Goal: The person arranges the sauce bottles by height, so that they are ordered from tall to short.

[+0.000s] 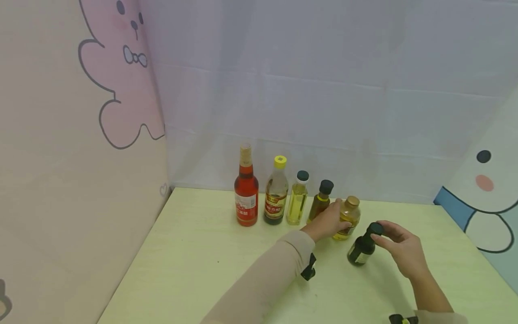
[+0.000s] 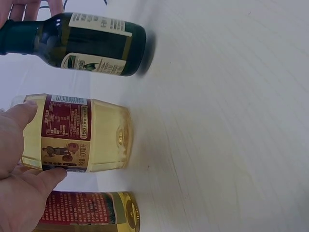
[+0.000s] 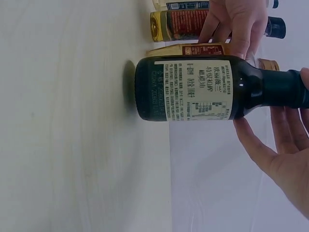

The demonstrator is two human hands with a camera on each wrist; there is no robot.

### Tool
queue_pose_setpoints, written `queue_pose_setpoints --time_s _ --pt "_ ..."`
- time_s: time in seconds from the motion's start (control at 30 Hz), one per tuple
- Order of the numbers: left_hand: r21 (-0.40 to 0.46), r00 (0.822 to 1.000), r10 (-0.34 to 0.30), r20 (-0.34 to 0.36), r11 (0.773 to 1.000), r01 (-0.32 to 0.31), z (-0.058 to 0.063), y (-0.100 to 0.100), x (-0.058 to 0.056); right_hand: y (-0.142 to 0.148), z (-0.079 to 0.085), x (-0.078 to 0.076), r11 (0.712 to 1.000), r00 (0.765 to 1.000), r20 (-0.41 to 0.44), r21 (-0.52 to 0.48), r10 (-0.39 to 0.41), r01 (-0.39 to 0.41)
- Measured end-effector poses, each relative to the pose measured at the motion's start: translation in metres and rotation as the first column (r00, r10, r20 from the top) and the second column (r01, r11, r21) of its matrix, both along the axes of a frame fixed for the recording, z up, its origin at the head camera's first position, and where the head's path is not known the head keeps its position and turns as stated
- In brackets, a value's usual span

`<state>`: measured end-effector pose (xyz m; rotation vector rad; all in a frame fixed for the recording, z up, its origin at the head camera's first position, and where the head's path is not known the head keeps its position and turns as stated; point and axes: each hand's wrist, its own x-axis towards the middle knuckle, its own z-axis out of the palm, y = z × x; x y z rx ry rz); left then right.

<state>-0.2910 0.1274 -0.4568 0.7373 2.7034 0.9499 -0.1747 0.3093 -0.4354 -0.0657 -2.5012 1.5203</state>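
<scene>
Two hands work at the row's right end: the left hand wraps the upright squat golden bottle, while the right hand pinches the dark bottle by its cap, tilted on the tabletop, just right.

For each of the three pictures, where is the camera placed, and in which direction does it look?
Head: looks forward and down at the table and bottle row; both hands show.
Left wrist: beside the left hand, which grips the amber bottle.
Right wrist: beside the right hand, which holds the dark bottle by its neck.
All three views share both these bottles.
</scene>
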Motion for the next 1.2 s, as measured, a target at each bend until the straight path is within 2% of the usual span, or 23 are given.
queue_pose_setpoints --time_s 0.33,0.67,1.07,1.2 --pt "-0.005 1.000 -0.015 -0.020 1.000 0.015 0.001 -0.001 0.001 0.010 -0.003 -0.014 0.998 0.998 0.018 -0.016 -0.064 0.064" --pt "-0.004 1.000 -0.010 -0.007 1.000 0.010 0.004 -0.002 0.003 0.011 -0.002 -0.019 0.995 0.996 0.011 -0.025 -0.091 0.092" --pt "-0.033 1.000 -0.019 -0.024 0.999 0.018 0.006 -0.002 0.003 0.013 -0.001 -0.020 0.996 0.996 -0.019 -0.039 -0.083 0.082" --pt "-0.036 1.000 -0.005 -0.019 0.999 0.005 0.004 -0.001 0.003 0.013 -0.003 -0.021 0.994 0.996 -0.039 -0.077 -0.079 0.076"
